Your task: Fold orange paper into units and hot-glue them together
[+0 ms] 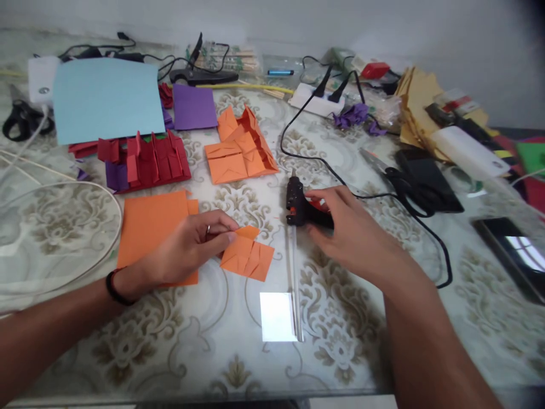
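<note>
My left hand [198,244] pinches a small folded orange paper piece [249,255] between thumb and fingers, just above the table. At the handle of a black hot glue gun [298,201], my right hand [347,227] has its thumb and fingers closed around the grip. The nozzle points away from me, and a long clear glue stick [294,284] sticks out of its rear. Beneath my left wrist lie flat orange paper sheets [149,218]. Farther back sits a larger folded orange paper assembly [240,150], partly raised at its right side.
Red folded paper pieces [155,159], a light blue sheet [108,99] and a purple sheet [195,108] lie at the back left. A white power strip [317,101] feeds the gun's black cord. Black-handled scissors [409,193] and phones [511,253] are on the right.
</note>
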`<action>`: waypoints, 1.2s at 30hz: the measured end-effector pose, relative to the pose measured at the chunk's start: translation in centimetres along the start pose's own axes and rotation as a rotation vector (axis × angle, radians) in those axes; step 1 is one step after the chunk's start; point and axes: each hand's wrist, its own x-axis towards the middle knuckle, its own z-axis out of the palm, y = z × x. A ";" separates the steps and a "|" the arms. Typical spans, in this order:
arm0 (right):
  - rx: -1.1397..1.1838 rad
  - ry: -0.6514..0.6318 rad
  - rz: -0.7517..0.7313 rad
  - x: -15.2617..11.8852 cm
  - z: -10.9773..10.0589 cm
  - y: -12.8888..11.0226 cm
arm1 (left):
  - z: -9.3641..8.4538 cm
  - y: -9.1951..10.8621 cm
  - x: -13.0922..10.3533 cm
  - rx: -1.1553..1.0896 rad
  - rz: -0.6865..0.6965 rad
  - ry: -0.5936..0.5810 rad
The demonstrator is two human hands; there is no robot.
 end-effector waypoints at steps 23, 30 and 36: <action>0.435 -0.076 -0.221 -1.1 -0.8 -5.4 | 0.2 0.0 0.2 -0.127 -0.061 0.023; 0.416 -0.063 -0.200 -1.3 -0.3 -5.8 | 0.2 -0.1 0.2 -0.109 -0.071 0.025; 0.434 -0.094 -0.188 -1.4 -0.1 -5.9 | 0.2 0.1 0.2 -0.134 -0.073 0.036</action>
